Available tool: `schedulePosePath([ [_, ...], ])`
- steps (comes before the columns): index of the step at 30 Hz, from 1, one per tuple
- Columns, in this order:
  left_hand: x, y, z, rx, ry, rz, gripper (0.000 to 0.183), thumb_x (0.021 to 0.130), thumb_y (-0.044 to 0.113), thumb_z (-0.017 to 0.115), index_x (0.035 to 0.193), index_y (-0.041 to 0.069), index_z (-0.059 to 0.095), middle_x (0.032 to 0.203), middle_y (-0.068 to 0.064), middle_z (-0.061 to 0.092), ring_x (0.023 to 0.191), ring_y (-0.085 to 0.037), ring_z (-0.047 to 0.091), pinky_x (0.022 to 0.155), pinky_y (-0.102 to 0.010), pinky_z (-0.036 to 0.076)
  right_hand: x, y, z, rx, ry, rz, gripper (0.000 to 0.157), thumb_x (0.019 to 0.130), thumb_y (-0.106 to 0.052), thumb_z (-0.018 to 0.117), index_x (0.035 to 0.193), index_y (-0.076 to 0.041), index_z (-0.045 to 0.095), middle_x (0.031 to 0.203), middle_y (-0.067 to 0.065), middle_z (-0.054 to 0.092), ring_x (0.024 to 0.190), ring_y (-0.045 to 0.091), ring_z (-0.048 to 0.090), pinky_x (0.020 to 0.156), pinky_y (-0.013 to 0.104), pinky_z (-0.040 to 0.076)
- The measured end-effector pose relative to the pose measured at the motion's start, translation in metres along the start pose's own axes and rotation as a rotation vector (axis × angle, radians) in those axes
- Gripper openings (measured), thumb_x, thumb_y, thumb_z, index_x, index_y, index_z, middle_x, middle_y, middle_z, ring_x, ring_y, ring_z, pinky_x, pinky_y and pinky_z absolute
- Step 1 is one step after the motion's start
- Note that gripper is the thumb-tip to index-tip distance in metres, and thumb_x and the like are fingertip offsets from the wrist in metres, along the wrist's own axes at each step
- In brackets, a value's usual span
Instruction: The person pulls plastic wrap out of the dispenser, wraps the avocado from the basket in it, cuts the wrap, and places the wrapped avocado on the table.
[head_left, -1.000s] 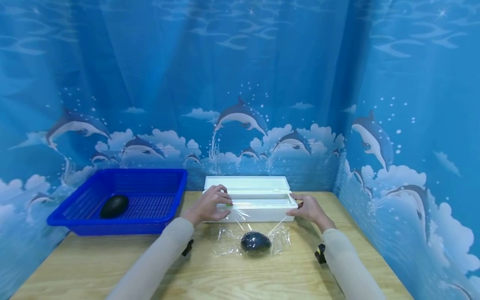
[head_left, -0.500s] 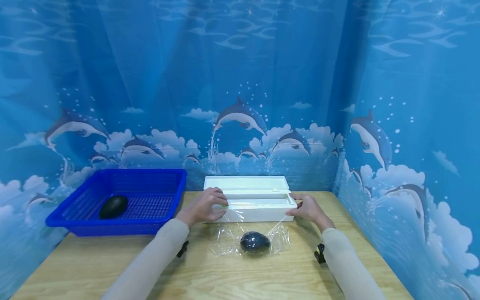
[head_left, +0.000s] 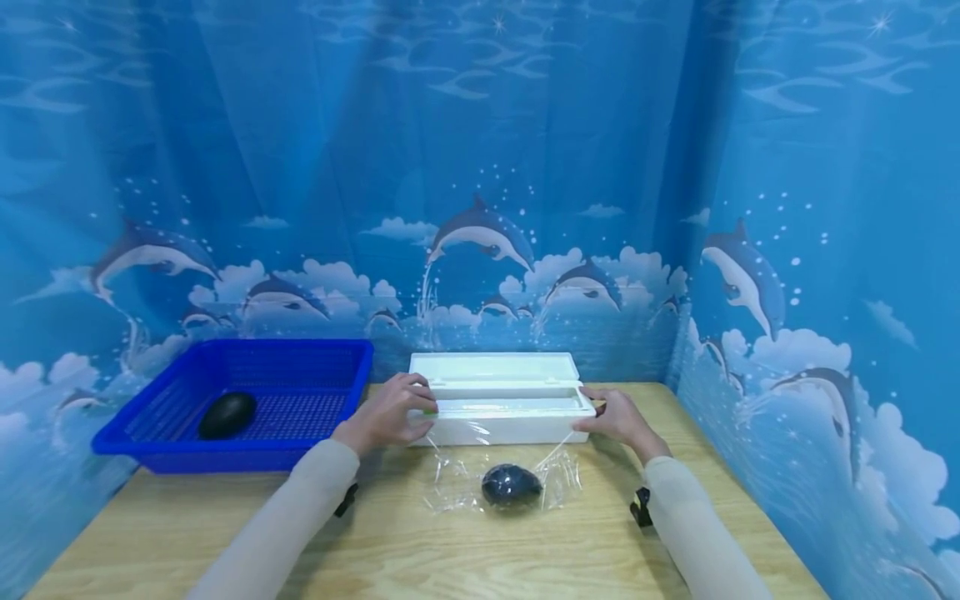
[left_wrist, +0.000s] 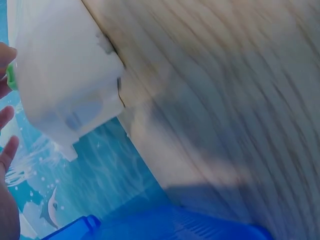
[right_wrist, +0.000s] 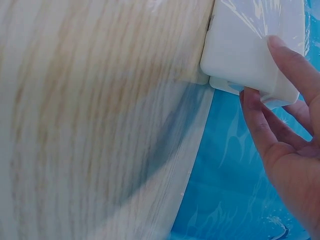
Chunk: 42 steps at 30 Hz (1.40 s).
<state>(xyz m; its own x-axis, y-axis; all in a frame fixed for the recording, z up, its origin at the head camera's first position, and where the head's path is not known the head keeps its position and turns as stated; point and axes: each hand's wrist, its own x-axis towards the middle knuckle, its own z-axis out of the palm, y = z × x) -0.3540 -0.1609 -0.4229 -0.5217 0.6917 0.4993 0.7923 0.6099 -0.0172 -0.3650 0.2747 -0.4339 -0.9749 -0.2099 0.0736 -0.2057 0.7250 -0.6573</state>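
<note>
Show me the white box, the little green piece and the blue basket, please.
White box (head_left: pixel 517 429): head view, its front wall.
Green piece (left_wrist: pixel 11 77): left wrist view, its visible part.
Blue basket (head_left: pixel 225 461): head view, its front wall.

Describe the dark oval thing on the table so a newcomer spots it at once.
On the wooden table, find the open, long white box near the back edge. Just in front of it lies a dark oval object amid crinkled clear film. That film sets it apart from its dark lookalike, which sits without visible film in the blue basket.
</note>
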Motion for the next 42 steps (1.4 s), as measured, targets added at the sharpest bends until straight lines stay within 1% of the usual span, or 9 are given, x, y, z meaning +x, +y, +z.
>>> schedulePosePath([
  [7, -0.005, 0.000, -0.009, 0.056, -0.037, -0.040, 0.015, 0.084, 0.030, 0.084, 0.096, 0.021, 0.083, 0.098, 0.006, 0.080, 0.109, -0.020, 0.065, 0.101, -0.047, 0.052, 0.001, 0.002, 0.001, 0.001, 0.003, 0.003, 0.083, 0.081, -0.025, 0.089, 0.150, -0.002, 0.050, 0.150, 0.033, 0.050, 0.083, 0.017, 0.068, 0.070, 0.029, 0.058],
  [14, -0.007, -0.001, -0.013, 0.080, -0.035, -0.039, 0.013, 0.082, 0.029, 0.084, 0.092, 0.020, 0.083, 0.095, 0.006, 0.080, 0.105, -0.020, 0.065, 0.098, -0.047, 0.053, 0.002, 0.001, 0.001, 0.003, 0.007, -0.008, 0.082, 0.080, -0.024, 0.089, 0.149, -0.002, 0.050, 0.150, 0.033, 0.050, 0.081, 0.016, 0.068, 0.070, 0.030, 0.058],
  [21, -0.012, -0.006, -0.018, 0.142, -0.075, -0.055, 0.010, 0.083, 0.032, 0.083, 0.089, 0.025, 0.083, 0.094, 0.008, 0.079, 0.103, -0.017, 0.064, 0.098, -0.046, 0.053, 0.001, 0.001, -0.001, 0.001, 0.008, -0.025, 0.082, 0.081, -0.025, 0.089, 0.149, 0.000, 0.050, 0.150, 0.033, 0.050, 0.077, 0.015, 0.067, 0.067, 0.029, 0.057],
  [27, -0.013, -0.005, -0.019, 0.132, -0.083, -0.066, 0.010, 0.084, 0.033, 0.083, 0.089, 0.025, 0.084, 0.094, 0.008, 0.079, 0.102, -0.018, 0.063, 0.098, -0.048, 0.053, 0.001, 0.001, 0.001, 0.015, 0.005, -0.033, 0.082, 0.081, -0.025, 0.089, 0.149, 0.000, 0.050, 0.152, 0.033, 0.048, 0.078, 0.015, 0.068, 0.067, 0.029, 0.058],
  [33, -0.012, -0.003, -0.020, 0.099, -0.104, -0.113, 0.010, 0.084, 0.031, 0.082, 0.091, 0.024, 0.084, 0.094, 0.007, 0.079, 0.102, -0.018, 0.062, 0.100, -0.048, 0.052, -0.001, 0.000, 0.002, 0.020, 0.014, -0.015, 0.082, 0.079, -0.024, 0.090, 0.148, -0.001, 0.051, 0.152, 0.034, 0.046, 0.084, 0.018, 0.071, 0.068, 0.029, 0.059],
  [35, -0.012, -0.002, -0.020, 0.099, -0.092, -0.125, 0.011, 0.084, 0.031, 0.083, 0.092, 0.023, 0.084, 0.095, 0.007, 0.079, 0.103, -0.018, 0.063, 0.100, -0.047, 0.052, -0.002, -0.001, 0.002, 0.017, 0.013, -0.022, 0.082, 0.080, -0.024, 0.089, 0.148, 0.000, 0.051, 0.152, 0.035, 0.046, 0.085, 0.019, 0.071, 0.068, 0.029, 0.059],
  [37, -0.011, 0.002, -0.021, 0.098, -0.064, -0.117, 0.015, 0.083, 0.031, 0.083, 0.095, 0.022, 0.083, 0.096, 0.006, 0.079, 0.104, -0.019, 0.063, 0.099, -0.047, 0.053, -0.003, -0.002, 0.001, 0.015, 0.013, -0.025, 0.082, 0.080, -0.024, 0.089, 0.148, 0.001, 0.051, 0.152, 0.035, 0.046, 0.085, 0.019, 0.070, 0.068, 0.029, 0.058],
  [40, -0.006, 0.014, -0.021, 0.088, 0.006, -0.052, 0.020, 0.080, 0.028, 0.085, 0.098, 0.018, 0.082, 0.099, 0.002, 0.079, 0.103, -0.021, 0.065, 0.093, -0.045, 0.054, -0.003, -0.003, 0.001, 0.023, 0.004, -0.021, 0.083, 0.081, -0.025, 0.089, 0.149, 0.001, 0.050, 0.153, 0.034, 0.046, 0.081, 0.018, 0.068, 0.065, 0.028, 0.057],
  [42, 0.000, 0.028, -0.021, 0.073, 0.043, 0.000, 0.022, 0.079, 0.027, 0.086, 0.097, 0.016, 0.082, 0.098, 0.001, 0.079, 0.099, -0.020, 0.067, 0.089, -0.041, 0.056, -0.003, -0.003, 0.001, 0.033, 0.001, -0.013, 0.083, 0.081, -0.025, 0.088, 0.149, 0.001, 0.049, 0.153, 0.034, 0.045, 0.078, 0.017, 0.066, 0.064, 0.029, 0.055],
])
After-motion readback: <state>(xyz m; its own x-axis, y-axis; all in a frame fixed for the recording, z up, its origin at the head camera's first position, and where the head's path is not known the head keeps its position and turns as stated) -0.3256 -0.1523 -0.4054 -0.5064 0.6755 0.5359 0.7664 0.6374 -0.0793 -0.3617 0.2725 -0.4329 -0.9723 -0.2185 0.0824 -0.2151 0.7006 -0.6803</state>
